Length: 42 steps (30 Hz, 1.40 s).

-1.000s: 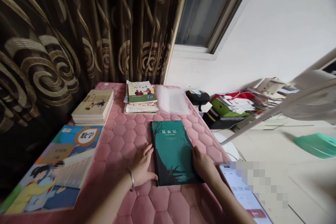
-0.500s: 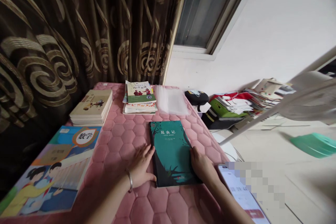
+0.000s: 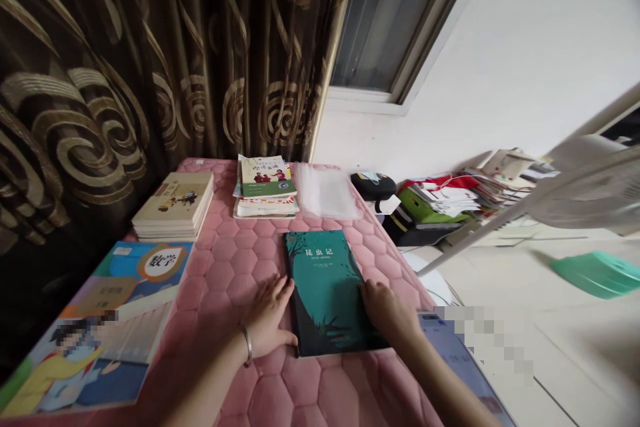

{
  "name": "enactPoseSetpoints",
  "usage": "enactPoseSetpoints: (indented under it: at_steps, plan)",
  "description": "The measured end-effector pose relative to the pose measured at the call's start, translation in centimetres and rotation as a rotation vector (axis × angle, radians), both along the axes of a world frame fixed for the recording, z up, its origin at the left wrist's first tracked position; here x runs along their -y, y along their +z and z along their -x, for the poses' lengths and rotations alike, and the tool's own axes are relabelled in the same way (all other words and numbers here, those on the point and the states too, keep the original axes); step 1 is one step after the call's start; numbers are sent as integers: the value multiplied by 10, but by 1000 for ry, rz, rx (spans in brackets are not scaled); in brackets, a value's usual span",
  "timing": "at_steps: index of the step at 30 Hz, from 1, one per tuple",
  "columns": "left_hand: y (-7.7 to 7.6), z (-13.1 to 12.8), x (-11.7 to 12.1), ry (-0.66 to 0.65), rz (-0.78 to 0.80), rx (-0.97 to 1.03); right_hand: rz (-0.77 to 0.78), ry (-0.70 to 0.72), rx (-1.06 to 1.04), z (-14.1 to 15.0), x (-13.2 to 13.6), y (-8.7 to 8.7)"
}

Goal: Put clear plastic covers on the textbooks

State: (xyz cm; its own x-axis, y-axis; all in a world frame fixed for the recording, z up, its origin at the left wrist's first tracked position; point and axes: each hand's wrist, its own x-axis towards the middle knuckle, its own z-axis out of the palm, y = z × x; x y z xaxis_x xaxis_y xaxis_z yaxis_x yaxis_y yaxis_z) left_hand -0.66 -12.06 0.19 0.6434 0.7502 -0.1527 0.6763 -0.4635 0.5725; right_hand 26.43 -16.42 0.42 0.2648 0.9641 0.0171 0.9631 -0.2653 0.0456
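A teal hardcover book (image 3: 327, 287) with dark tree shapes and white Chinese characters lies flat on the pink quilted surface (image 3: 235, 280). My left hand (image 3: 270, 313), a silver bangle at its wrist, rests against the book's left edge, with its thumb spread from the fingers. At the right edge, my right hand (image 3: 385, 307) has its bent fingertips on the cover's margin; its thumb and that stretch of edge are hidden. Under my right forearm lies a phone (image 3: 463, 360), partly covered.
On the left lie a math textbook (image 3: 115, 327) and a stack of beige books (image 3: 175, 203). Farther back sit a pile of booklets (image 3: 267, 187) and clear plastic sleeves (image 3: 327, 193). A white fan (image 3: 580, 187) stands at the right, near a green plastic item (image 3: 595, 273).
My right hand has shifted slightly left, its fingers now a little over the cover's edge, and its forearm covers more of the phone. The left hand and book look unmoved.
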Motion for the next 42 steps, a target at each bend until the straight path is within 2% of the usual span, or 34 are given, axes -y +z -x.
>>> enactPoseSetpoints:
  at_steps: [2,3,6,9,11,15,21,24,27,31,35,39,42]
  plan:
    - [1,2,0,-9,1,3,-63,15,47,7,-2,11]
    - [1,3,0,-21,2,2,-109,71,44,12,-4,16]
    - [5,5,1,-62,-4,-10,-202,374,-120,33,-9,20]
    - [7,4,5,-44,-30,-22,-132,640,-260,53,-15,10]
    - [6,2,7,-18,-52,-38,-51,729,-270,59,-20,2]
    - [5,-1,8,-9,-64,-57,15,755,-255,53,-33,-7]
    - [11,-1,8,-7,-24,-98,-32,720,-246,38,-45,-9]
    - [14,-1,8,-3,-8,-102,-45,725,-308,37,-46,-8]
    - [12,-1,8,6,-4,-83,-121,632,-421,28,-46,-5]
    - [10,-2,9,26,-17,-37,-262,283,-443,-3,-45,-10]
    - [17,7,11,161,-72,-105,-259,34,-534,-28,-42,-21]
    - [24,46,7,395,-208,-215,-143,-102,-841,-32,-37,-17]
    - [22,83,2,527,-315,-335,-92,-162,-921,-30,-39,-9]
